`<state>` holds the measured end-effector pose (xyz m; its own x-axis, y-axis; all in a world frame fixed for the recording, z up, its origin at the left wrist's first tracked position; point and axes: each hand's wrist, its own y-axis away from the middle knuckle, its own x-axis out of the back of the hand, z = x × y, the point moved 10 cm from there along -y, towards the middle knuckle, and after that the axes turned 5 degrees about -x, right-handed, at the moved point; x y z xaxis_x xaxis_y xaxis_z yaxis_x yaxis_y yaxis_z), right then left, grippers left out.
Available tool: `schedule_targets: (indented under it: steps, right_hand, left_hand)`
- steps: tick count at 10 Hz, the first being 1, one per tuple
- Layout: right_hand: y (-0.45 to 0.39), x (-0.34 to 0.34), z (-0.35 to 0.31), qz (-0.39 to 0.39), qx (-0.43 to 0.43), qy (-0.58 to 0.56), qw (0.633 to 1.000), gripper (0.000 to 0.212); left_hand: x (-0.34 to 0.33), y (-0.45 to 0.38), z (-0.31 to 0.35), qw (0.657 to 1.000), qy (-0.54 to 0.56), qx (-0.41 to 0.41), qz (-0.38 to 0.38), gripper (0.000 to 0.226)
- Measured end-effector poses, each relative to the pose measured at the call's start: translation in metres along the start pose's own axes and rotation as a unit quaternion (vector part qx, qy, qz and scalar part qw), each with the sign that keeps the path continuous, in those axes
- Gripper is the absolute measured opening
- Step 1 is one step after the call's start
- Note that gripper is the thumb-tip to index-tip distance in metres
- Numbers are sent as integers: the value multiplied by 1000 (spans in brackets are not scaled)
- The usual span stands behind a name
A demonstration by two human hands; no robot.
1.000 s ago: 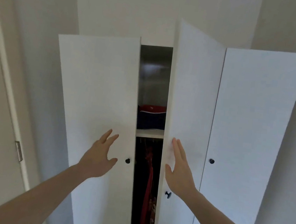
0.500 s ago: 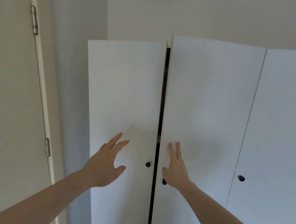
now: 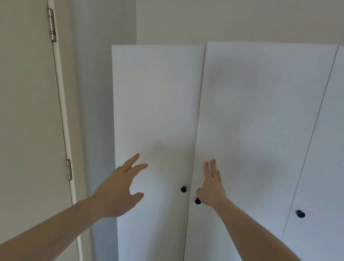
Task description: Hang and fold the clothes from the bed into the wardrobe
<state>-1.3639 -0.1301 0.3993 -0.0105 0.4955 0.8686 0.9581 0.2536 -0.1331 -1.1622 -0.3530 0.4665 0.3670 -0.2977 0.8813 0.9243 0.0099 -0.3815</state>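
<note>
A white wardrobe stands in front of me with all its doors shut. My right hand point(image 3: 211, 184) lies flat with straight fingers against the middle door point(image 3: 253, 117), just above its black knob point(image 3: 197, 201). My left hand point(image 3: 121, 188) hovers with fingers spread in front of the left door point(image 3: 154, 107), left of that door's black knob point(image 3: 183, 189); whether it touches the panel I cannot tell. No clothes are visible; the wardrobe's inside is hidden.
A third wardrobe door point(image 3: 343, 148) with a black knob point(image 3: 300, 214) is at the right. A beige room door point(image 3: 13, 113) with metal hinges point(image 3: 51, 25) stands at the left. A grey wall rises above the wardrobe.
The middle door swung closed under my right hand and the dark gap with the clothes inside vanished. The view shifted leftward, so the wardrobe sits further right in frame.
</note>
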Motion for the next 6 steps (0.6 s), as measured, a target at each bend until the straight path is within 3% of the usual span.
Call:
schedule_targets:
  steps: [3,6]
  right_hand:
    - [-21,-9,17,-34,-32,17,999,109]
    - [-36,-27,43,-42,-31,33,998,99]
  left_hand:
    - [5,-10,9,1000,-11,4,2,78]
    - [-13,18,1,999,-13,33,-23,78]
